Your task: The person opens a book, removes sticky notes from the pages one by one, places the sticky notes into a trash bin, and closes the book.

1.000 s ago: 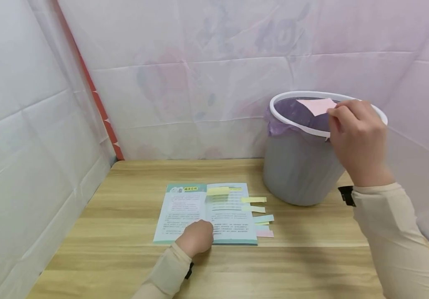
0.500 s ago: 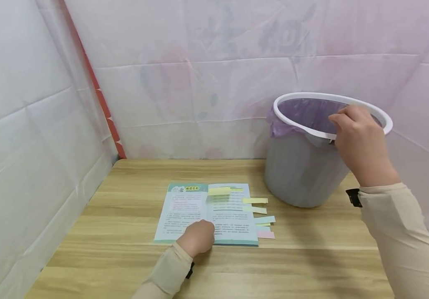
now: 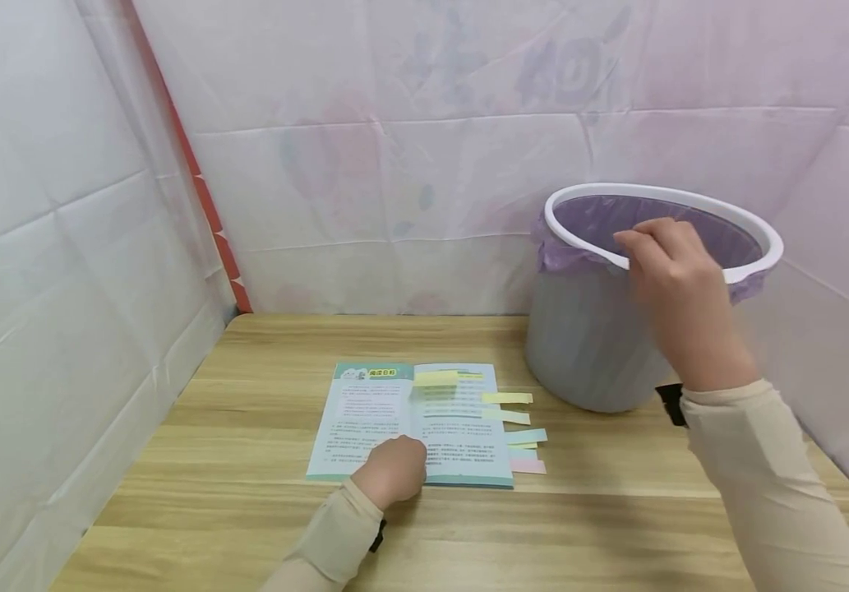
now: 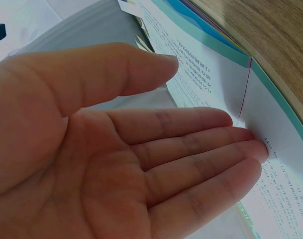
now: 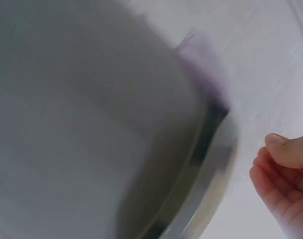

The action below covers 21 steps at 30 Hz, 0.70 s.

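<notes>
In the head view, the book (image 3: 461,456) lies open on the table (image 3: 246,543), yellow note (image 3: 435,378) and coloured strips (image 3: 507,398) remaining, so work looks part-done; the right hand (image 3: 683,300) is at the far-right bin (image 3: 590,345). In the left wrist view, the left hand (image 4: 106,159) touches the book, fingers straight, empty; the blurred right wrist view shows fingers (image 5: 264,186) loosely bent, apparently holding nothing.

Grey bin (image 3: 579,337), white rim (image 3: 661,192), purple liner (image 3: 594,220); teal-edged booklet (image 3: 461,454), pink tab (image 3: 531,466).

Only semi-readable thing here is the heading (image 3: 383,373) on the open book's (image 3: 411,415) left page: looks like 阅读 plus two characters too fuzzy to call. Body text's too tiny, and the backdrop's (image 3: 320,189) faint big lettering (image 3: 557,70) is illegible too.
</notes>
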### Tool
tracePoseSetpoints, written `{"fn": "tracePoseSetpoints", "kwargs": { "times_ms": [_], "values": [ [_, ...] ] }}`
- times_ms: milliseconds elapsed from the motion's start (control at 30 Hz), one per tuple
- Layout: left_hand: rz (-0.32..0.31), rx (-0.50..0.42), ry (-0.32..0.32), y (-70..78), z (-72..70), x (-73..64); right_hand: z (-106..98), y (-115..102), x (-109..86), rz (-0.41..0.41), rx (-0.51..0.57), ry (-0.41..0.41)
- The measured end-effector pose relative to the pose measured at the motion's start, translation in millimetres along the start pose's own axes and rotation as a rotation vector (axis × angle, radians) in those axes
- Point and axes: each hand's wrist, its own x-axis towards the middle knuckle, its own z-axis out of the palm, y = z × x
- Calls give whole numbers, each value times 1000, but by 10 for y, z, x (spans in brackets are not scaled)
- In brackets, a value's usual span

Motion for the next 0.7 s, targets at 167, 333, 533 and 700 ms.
{"fn": "tracePoseSetpoints", "kwargs": {
  "times_ms": [167,333,533,700],
  "values": [
    [-10,-4,-8,7,1,8,228,-276,-110,-90,98,-17],
    [-9,11,-4,29,3,7,671,-508,-365,-161,197,-101],
    [5,19,-4,75,16,29,1172,-734,-729,-165,244,-382],
    [4,37,-16,104,41,55,1440,-866,-956,-119,209,-655]
  ]
}}
